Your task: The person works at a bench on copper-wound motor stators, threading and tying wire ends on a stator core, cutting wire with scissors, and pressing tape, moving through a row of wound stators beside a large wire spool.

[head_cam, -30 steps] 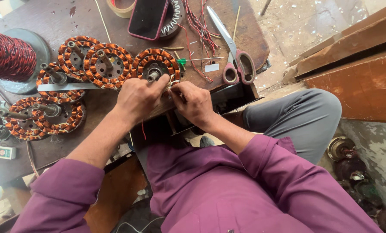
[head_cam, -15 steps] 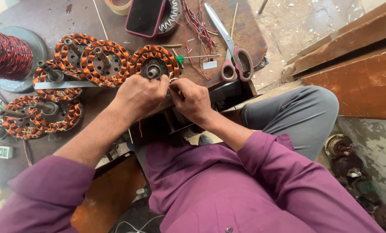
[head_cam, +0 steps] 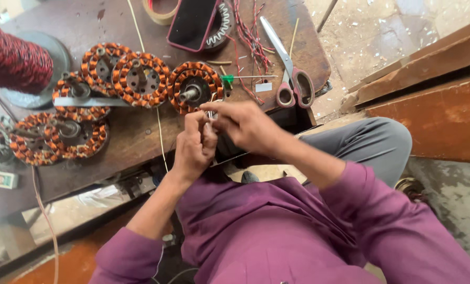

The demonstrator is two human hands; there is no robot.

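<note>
Together, left hand (head_cam: 195, 147) and right hand (head_cam: 243, 123) pinched on thin wires (head_cam: 212, 113) beside stator (head_cam: 194, 87).

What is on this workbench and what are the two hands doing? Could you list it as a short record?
Setting: worn wooden workbench, seen from above
Left hand: closed, fingers pinching something small, too small to tell
Right hand: pinching the same spot, touching the left
Nearest thing: copper-wound coil ring on the bench edge
Other rings: several more coil rings to its left
Also there: scissors, red wire spool, dark phone, red wires
</note>
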